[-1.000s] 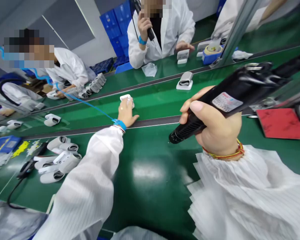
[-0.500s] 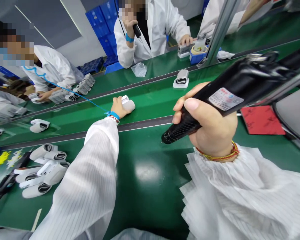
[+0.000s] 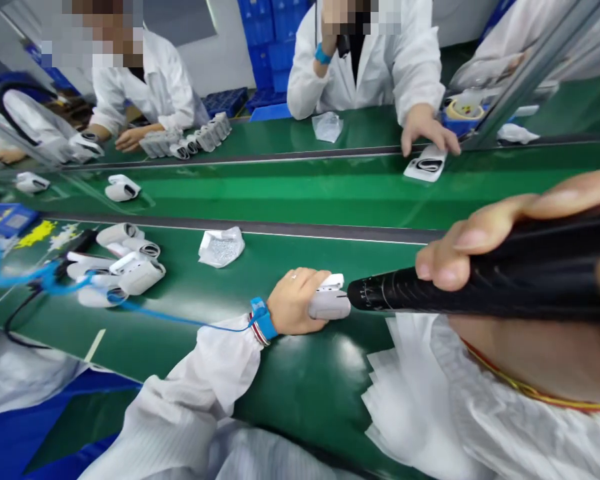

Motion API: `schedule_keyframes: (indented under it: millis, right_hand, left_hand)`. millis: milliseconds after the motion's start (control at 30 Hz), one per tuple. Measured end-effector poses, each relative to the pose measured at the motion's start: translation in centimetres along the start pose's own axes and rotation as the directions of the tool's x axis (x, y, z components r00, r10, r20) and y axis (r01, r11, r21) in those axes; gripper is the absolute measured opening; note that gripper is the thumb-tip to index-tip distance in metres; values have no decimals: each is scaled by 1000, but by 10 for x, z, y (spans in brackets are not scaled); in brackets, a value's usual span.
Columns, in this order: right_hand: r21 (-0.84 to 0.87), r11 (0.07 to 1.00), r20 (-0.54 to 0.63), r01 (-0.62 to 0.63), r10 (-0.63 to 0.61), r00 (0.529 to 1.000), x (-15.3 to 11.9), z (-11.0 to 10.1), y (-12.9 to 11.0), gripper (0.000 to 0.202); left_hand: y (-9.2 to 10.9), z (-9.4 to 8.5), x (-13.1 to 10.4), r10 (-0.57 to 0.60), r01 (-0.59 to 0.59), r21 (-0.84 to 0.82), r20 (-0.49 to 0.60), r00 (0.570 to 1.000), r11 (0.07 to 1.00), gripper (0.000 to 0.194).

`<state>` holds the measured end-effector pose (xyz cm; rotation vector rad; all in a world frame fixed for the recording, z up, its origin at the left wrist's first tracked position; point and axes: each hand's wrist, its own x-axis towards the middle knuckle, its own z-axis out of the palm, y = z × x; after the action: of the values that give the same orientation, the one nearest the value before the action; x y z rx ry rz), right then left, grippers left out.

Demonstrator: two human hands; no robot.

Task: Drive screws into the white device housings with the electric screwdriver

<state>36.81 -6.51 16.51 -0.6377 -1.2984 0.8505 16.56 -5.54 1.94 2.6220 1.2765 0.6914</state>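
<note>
My left hand [image 3: 296, 301] is closed around a white wrist blood pressure monitor [image 3: 330, 303] with a rolled grey cuff, just above the green table [image 3: 300, 387]. A blue strap with a blue cord circles that wrist. In my right hand [image 3: 485, 233] is a black electric screwdriver [image 3: 520, 267], pointing left. Its front end appears to meet the right side of the monitor; the bit itself is hidden. Part of the right hand runs out of the picture at the right edge.
Several more monitors [image 3: 143, 273] lie piled at the left, beside yellow pieces [image 3: 37, 233]. A plastic bag of small parts [image 3: 222, 247] lies on the table. Beyond the green conveyor belt [image 3: 280, 190], co-workers sit; one person's hand [image 3: 425, 127] touches another monitor [image 3: 427, 165].
My left hand has brought the monitor from the belt back to the table before me. The screwdriver has swung level, its tip now at the monitor. A co-worker's hand has reached a belt monitor.
</note>
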Motion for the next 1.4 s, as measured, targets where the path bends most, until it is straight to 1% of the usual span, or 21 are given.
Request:
schedule_keyframes:
  millis: [67,133,233,333,433,500,633,800,933,1000,1233,1400]
  right_hand:
    - [150,988,2,-35,35,999,-2,9,3,21]
    - [203,976,-22,-75,81,996,-2,18,7,27]
    - [201,976,-41,-84,94,995,-4,26,14,30]
    - [201,977,-38,-76,85,996,-6,27,23,27]
    - [202,975,-39,-87,97,995,-6,27,29,25]
    - [190,976,-41,-103,113,993,-5,27,30,26]
    - [158,978,-26,-136,141,990,-3,27,27,28]
    - [134,983,19,-124,122,992,-4,25,30,24]
    - [217,975,-15,-40,44,999,-4,24,38,23]
    - [239,971,-9,-21,23,1000,-3,24,41,22]
    - [236,972,26,-13,7,1000,-1,26,44,21]
    - [232,973,43,-18,9,999,-1,26,44,22]
  left_hand:
    - [3,-1,-2,-15,15,31,-8,1000,999,61]
    - [4,-3,-3,-10,11,55,-19,1000,998,60]
    - [4,-4,-2,29,-28,71,-21,999,997,59]
    - [4,-2,-3,58,-57,65,-12,998,996,61]
    - [4,0,-5,55,-56,49,16,998,997,61]
    - [4,0,-5,48,-49,46,23,999,998,60]
    - [4,-1,-5,60,-60,60,0,998,996,59]
    - [4,-1,-5,75,-75,76,5,997,994,60]
    - [5,0,-4,77,-76,79,-2,997,994,59]
    - [5,0,-4,72,-72,76,-3,997,995,58]
    - [5,0,-6,41,-43,43,44,998,998,57]
    - [6,-1,-5,20,-22,46,56,998,999,56]
